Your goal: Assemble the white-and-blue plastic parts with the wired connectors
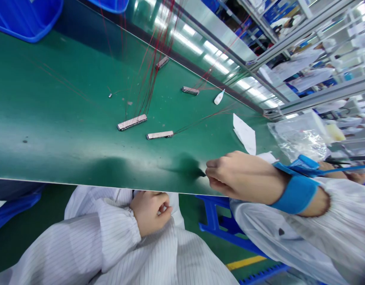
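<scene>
My left hand (pixel 151 212) rests in my lap below the table edge, its fingers curled into a loose fist with nothing visible in them. Over the front edge of the green table (pixel 66 146), my right hand (pixel 232 174) is closed, wearing a blue wrist strap (pixel 298 194). A dark pointed tip shows at its fingertips, but I cannot make out what it belongs to. Beyond the hands lie a narrow strip (pixel 160 135) and a longer strip (pixel 132 122) with small teeth, both with thin red wires. Farther back are two similar strips, one left (pixel 162 62), one right (pixel 190 90).
Blue bins (pixel 31 33) stand at the far left. White paper (pixel 244 133), a small white pointed piece (pixel 219 97) and a clear plastic bag (pixel 301 134) lie toward the right. A metal frame (pixel 259 103) runs along the back. A blue stool (pixel 213 217) shows below.
</scene>
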`<state>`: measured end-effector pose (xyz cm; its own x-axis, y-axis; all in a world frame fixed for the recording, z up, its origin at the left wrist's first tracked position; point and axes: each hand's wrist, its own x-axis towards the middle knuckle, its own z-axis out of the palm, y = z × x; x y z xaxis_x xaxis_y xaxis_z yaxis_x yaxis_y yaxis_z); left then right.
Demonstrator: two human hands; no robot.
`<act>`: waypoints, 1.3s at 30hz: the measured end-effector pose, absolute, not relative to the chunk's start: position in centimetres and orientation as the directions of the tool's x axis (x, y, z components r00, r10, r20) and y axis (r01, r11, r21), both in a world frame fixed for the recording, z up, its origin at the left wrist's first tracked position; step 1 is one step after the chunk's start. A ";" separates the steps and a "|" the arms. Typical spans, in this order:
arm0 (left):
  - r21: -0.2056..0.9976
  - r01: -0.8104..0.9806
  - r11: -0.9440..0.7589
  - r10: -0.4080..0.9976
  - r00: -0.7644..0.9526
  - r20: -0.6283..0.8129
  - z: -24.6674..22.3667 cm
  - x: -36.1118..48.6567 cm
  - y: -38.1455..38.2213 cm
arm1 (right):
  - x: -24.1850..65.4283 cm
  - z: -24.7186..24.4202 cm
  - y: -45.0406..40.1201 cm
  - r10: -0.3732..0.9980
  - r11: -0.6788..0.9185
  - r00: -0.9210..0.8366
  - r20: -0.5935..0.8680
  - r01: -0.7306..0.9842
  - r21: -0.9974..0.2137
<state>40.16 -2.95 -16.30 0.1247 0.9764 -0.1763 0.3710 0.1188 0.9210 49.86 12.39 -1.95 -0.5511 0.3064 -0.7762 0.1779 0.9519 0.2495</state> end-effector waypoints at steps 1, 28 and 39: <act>0.922 0.369 0.122 0.976 0.123 -0.178 -16.3 40.2 -2.9 | 49.9 -1.9 12.4 0.297 0.955 -0.553 -0.778 0.175 0.240; 0.921 0.359 0.148 0.974 0.108 -0.199 -16.7 40.3 -3.1 | 49.7 -1.7 12.3 0.257 0.966 -0.509 -0.822 0.161 0.202; 0.929 0.324 0.179 0.969 0.105 -0.223 -16.6 40.2 -3.1 | 49.6 -1.9 12.6 0.238 0.968 -0.484 -0.842 0.187 0.166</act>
